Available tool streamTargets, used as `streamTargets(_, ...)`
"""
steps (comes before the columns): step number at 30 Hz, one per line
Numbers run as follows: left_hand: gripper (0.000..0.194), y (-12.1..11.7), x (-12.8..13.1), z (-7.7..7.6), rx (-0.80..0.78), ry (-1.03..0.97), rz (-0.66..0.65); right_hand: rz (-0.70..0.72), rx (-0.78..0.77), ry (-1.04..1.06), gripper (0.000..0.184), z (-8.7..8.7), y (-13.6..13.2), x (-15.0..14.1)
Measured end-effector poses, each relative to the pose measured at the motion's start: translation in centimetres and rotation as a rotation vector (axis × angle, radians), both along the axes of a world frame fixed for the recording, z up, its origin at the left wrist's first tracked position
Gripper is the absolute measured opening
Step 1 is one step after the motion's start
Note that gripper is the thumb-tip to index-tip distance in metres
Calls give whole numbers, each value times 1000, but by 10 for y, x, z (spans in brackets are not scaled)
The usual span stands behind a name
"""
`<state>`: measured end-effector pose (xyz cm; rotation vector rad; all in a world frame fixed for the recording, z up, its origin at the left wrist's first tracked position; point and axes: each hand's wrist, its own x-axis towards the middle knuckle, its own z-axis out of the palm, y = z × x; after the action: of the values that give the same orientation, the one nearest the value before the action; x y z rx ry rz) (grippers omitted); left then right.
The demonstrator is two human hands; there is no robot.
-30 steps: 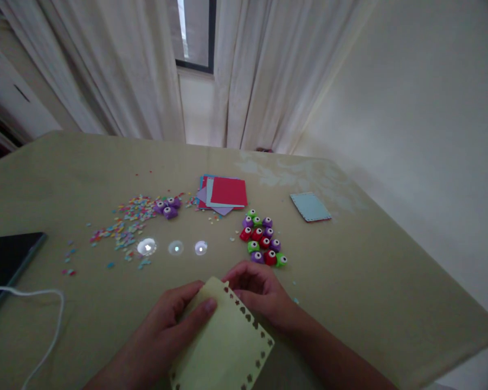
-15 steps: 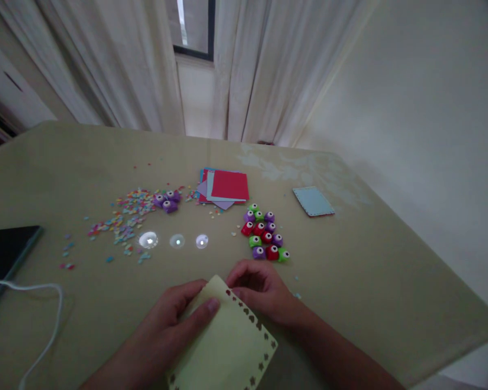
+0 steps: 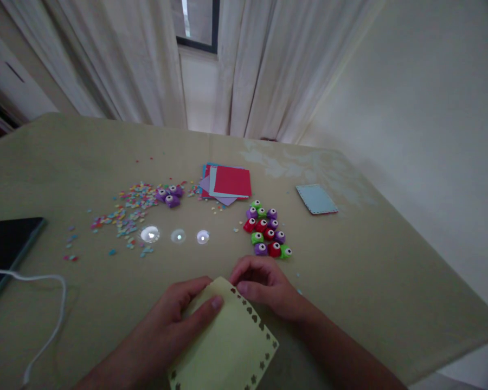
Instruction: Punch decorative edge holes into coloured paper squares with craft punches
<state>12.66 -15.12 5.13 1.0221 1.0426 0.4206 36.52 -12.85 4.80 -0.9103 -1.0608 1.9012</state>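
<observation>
A pale yellow paper card (image 3: pixel 223 341) is tilted close in front of me, its right and lower edges punched with small hearts, stars and flower-like shapes. My left hand (image 3: pixel 183 319) grips it at the upper left, with the thumb flat on the face and the fingers behind. At the top right edge, my right hand (image 3: pixel 268 287) has thumb and fingertips pinched together by the punched border; part of the fingertips is hidden. Just beyond this hand lies a cluster of small red, green and purple one-eyed pieces (image 3: pixel 268 234).
Coloured paper cutouts (image 3: pixel 136 203) lie scattered at left, beside several purple one-eyed pieces (image 3: pixel 171 196). Farther back is a stack of coloured cards (image 3: pixel 231 181). A light blue edge-punched card (image 3: pixel 317 199) rests at right. A dark tablet (image 3: pixel 8 244) and white cable (image 3: pixel 63 298) are at left.
Both hands keep nearly the same hold on the yellow card. The view has tilted down slightly, and the things on the table appear a little higher and shifted right.
</observation>
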Motion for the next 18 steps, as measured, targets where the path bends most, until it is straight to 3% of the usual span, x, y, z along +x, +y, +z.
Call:
streamTargets(10,58,-4,-1,-4,-7,-21,-8,33,71,74,26,-11,-2,1)
streamTargets(18,67,-7,1,-2,-13,23,14,56,146,75,23,-12,1,3)
